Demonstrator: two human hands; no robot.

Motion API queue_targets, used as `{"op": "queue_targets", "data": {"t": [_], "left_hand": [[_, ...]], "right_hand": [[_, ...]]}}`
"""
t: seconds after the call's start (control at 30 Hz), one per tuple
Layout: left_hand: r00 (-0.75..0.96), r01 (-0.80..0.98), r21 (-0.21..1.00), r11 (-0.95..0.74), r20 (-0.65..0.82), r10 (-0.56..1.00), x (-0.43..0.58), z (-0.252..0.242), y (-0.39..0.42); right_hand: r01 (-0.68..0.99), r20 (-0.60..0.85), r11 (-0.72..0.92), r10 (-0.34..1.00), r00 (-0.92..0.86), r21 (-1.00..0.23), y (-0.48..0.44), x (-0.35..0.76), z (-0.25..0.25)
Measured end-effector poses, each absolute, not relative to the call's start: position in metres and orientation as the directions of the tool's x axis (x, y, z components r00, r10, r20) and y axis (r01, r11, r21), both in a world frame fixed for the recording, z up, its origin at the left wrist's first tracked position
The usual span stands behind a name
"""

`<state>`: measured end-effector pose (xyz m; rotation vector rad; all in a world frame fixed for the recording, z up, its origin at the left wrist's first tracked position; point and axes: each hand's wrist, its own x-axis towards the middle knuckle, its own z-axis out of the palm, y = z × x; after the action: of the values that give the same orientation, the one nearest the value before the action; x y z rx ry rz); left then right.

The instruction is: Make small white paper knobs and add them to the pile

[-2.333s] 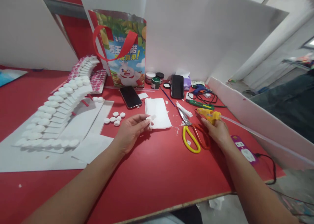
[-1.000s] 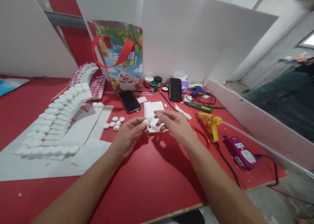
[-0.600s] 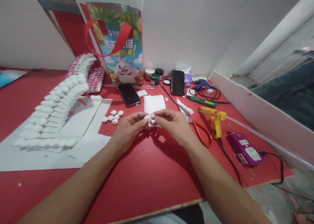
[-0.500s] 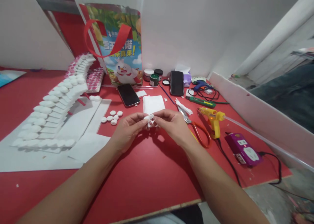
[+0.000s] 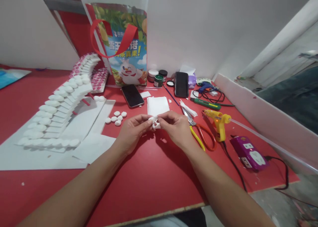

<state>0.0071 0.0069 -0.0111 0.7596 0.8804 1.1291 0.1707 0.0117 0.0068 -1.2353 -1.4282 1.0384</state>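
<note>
Between the fingertips of my left hand [image 5: 135, 130] and my right hand [image 5: 174, 126] is a small crumpled piece of white tissue paper [image 5: 154, 120], its loose ends hanging below. Both hands pinch it, thumbs toward each other, a little above the red table. Just behind them lies a stack of white paper squares [image 5: 158, 105]. Several small round white wrapped pieces [image 5: 117, 116] rest left of my left hand. Scissors [image 5: 198, 127] with red and yellow handles lie to the right of my right hand.
A white stepped model [image 5: 57, 112] edged with white ovals stands at left. A phone [image 5: 132, 95], a printed bag [image 5: 126, 48] and paint jars [image 5: 158, 80] are at the back. A yellow glue gun [image 5: 218, 121] and purple power strip [image 5: 249, 153] sit at right, cords trailing.
The camera view has shifted slightly, so things appear a little further right. My fingers have moved slightly on the tissue paper, and its loose ends look more gathered.
</note>
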Motion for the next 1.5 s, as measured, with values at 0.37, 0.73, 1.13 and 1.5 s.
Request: {"op": "queue_targets", "data": {"t": [0.37, 0.73, 1.13, 1.5], "left_hand": [[0.129, -0.439, 0.87, 0.225, -0.187, 0.974, 0.0091, -0.0103, 0.005], [0.098, -0.402, 0.888, 0.222, -0.2, 0.975, 0.005, -0.0173, 0.007], [0.068, -0.33, 0.922, 0.202, -0.19, 0.979, 0.0042, -0.0153, 0.0057], [0.06, -0.276, 0.947, 0.167, -0.157, 0.986, 0.0025, -0.0188, 0.0069]], "right_hand": [[0.353, 0.3, 0.312, 0.95, -0.089, -0.882, 0.0078, 0.1663, 0.0029], [0.477, 0.436, 0.488, 0.872, -0.224, -0.731, 0.0053, 0.1692, 0.0009], [0.518, 0.423, 0.518, 0.855, -0.298, -0.681, 0.0029, 0.1683, -0.0002], [0.541, 0.432, 0.54, 0.841, -0.325, -0.645, 0.0034, 0.1683, -0.0027]]}}
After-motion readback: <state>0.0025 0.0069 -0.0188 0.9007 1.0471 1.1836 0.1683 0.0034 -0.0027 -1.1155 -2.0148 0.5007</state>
